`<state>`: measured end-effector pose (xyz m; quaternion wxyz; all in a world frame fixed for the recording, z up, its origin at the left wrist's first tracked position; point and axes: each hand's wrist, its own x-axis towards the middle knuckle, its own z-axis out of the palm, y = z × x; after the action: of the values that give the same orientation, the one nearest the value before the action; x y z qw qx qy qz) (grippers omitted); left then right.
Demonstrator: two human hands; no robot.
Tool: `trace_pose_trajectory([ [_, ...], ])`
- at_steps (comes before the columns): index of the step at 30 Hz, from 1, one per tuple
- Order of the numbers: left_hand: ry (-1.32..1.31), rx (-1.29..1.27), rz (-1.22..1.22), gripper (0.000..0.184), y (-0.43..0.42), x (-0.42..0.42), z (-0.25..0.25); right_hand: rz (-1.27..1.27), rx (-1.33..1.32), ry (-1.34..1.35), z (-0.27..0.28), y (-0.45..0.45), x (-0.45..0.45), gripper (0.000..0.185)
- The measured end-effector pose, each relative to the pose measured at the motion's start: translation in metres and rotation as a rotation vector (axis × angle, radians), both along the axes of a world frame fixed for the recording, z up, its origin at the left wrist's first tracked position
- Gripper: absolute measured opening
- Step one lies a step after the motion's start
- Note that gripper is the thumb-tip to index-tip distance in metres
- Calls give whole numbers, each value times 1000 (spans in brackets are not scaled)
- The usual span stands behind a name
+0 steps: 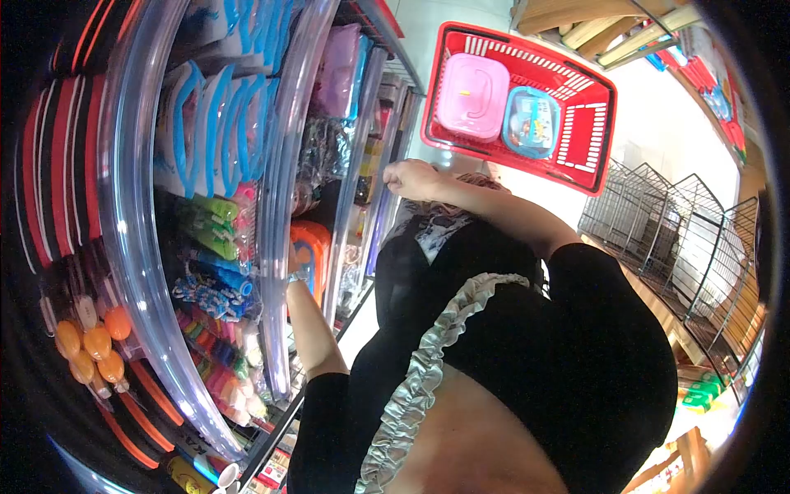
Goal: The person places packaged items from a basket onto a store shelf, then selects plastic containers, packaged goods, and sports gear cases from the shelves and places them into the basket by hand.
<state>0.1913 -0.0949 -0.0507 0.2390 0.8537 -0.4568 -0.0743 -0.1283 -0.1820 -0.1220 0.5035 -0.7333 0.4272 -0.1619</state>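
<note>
My left hand (294, 267) reaches in among the shelves on the left, beside an orange plastic item (309, 251). A clear shelf-edge strip (278, 206) covers most of that hand, so its fingers do not show. In front of my body, my right hand (409, 179) is closed with the fingers curled, close to the shelf's side. I see nothing in it. Beyond it on the floor stands a red shopping basket (568, 76). Inside are a pink lidded plastic box (473, 96) and a smaller blue container (532, 122) with a printed lid.
Packs with blue edges (218, 128), green packets (216, 226) and colourful bundles (218, 354) fill the shelves. Orange egg-shaped items (97, 343) hang at far left. On the right, black wire racks (658, 218) stand near wooden shelving (576, 25).
</note>
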Motion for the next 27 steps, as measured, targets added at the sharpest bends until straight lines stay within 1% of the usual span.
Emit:
trace_pose_trajectory([
  [2, -24, 21, 19, 56, -2, -1, 0, -25, -30, -7, 1, -5, -15, 17],
  [5, -62, 48, 40, 57, -7, -6, -3, 46, 28, 67, 8, -16, -48, 19],
  [8, -94, 79, 67, 58, -10, -10, -5, -26, -1, 24, -8, -21, -82, 17],
  [11, -124, 111, 105, 59, -9, -15, -7, -194, -27, -169, -31, -26, -119, 15],
  [12, -139, 123, 119, 59, -10, -18, -8, -220, 34, -97, -23, -31, -138, 13],
  [15, -191, 179, 166, 60, -11, -29, -11, -351, -47, -88, -45, -40, -194, 17],
  [18, -287, 255, 248, 61, -10, -58, -15, -634, -6, 38, -67, -43, -248, 22],
  [19, -336, 243, 283, 61, -9, -74, -16, -714, 58, 83, -89, -42, -269, 26],
  [20, -356, 156, 274, 58, -7, -96, -18, -792, 122, 129, -121, -38, -291, 30],
  [21, -376, 68, 269, 54, -5, -116, -21, -866, 186, 176, -141, -37, -309, 34],
  [22, -488, -19, 132, 51, -5, -140, -25, -905, 269, 222, -134, -37, -322, 39],
  [23, -330, -168, -98, 45, -8, -156, -25, -941, 354, 267, -126, -35, -336, 45],
  [24, -117, -156, -116, 41, -11, -176, -32, -977, 440, 313, -119, -34, -346, 50],
  [25, 95, -147, -130, 38, -14, -196, -38, -997, 484, 373, -132, -32, -356, 54],
  [26, 200, -23, -161, 35, -16, -213, -42, -1013, 529, 435, -151, -27, -364, 58],
  [27, 306, 99, -189, 32, -18, -229, -45, -1027, 573, 498, -181, -18, -375, 62],
])
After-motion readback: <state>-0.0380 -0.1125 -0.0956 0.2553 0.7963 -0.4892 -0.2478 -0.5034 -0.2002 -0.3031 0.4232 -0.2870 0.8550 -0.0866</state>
